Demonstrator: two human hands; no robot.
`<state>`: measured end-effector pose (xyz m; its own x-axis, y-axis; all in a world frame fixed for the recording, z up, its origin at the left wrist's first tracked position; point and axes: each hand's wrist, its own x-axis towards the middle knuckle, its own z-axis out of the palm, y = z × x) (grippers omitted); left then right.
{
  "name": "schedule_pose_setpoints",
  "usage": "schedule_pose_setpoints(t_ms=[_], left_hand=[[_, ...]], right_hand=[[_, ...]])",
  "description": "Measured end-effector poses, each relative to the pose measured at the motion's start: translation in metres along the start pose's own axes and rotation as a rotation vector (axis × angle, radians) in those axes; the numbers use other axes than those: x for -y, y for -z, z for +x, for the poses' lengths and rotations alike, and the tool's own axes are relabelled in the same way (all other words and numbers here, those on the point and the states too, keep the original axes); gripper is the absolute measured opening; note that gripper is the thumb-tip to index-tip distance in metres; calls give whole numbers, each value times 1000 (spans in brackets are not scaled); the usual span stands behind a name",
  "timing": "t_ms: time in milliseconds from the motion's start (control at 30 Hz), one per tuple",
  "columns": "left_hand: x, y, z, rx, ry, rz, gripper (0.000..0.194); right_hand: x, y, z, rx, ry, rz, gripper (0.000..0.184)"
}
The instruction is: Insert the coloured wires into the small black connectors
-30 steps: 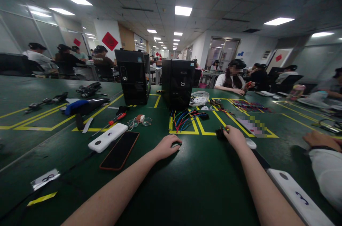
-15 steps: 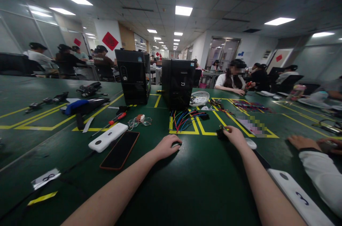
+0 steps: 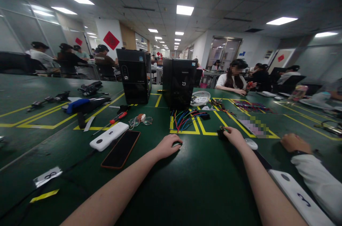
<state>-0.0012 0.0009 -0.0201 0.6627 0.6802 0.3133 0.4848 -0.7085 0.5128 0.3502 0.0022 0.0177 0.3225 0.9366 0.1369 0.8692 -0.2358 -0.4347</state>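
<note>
My left hand (image 3: pixel 168 144) rests low over the table, its fingers closed round a small dark piece (image 3: pixel 176 144) mostly covered by them. My right hand (image 3: pixel 234 137) pinches a small black part (image 3: pixel 221 133) with a hint of green near the fingertips; its kind is too small to tell. Beyond my left hand fans a bundle of red, blue, green and black wires (image 3: pixel 184 121) inside a yellow tape outline. A white round object (image 3: pixel 251 144) lies beside my right wrist.
Two black computer towers (image 3: pixel 133 76) (image 3: pixel 179 83) stand ahead. Left lie a phone (image 3: pixel 120 149), a white power bank (image 3: pixel 109 137), a screwdriver (image 3: pixel 113 121) and glasses (image 3: pixel 140 121). A white basket (image 3: pixel 200 98) sits behind the wires. A co-worker's hand (image 3: pixel 296 143) rests at right.
My right hand's fingers have shifted slightly around the black part. My left hand stays nearly still. At right, the co-worker's hand and sleeve have moved left, closer to my right arm.
</note>
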Motion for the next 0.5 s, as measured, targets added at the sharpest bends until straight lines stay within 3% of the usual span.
schedule_pose_setpoints(t_ms=[300,500], left_hand=[[0,0,0,4,13,5,20],[-2,2,0,16,27,5,20]], right_hand=[[-2,-1,2,18,8,-29,37],[0,-2,1,56,71,-170,40]])
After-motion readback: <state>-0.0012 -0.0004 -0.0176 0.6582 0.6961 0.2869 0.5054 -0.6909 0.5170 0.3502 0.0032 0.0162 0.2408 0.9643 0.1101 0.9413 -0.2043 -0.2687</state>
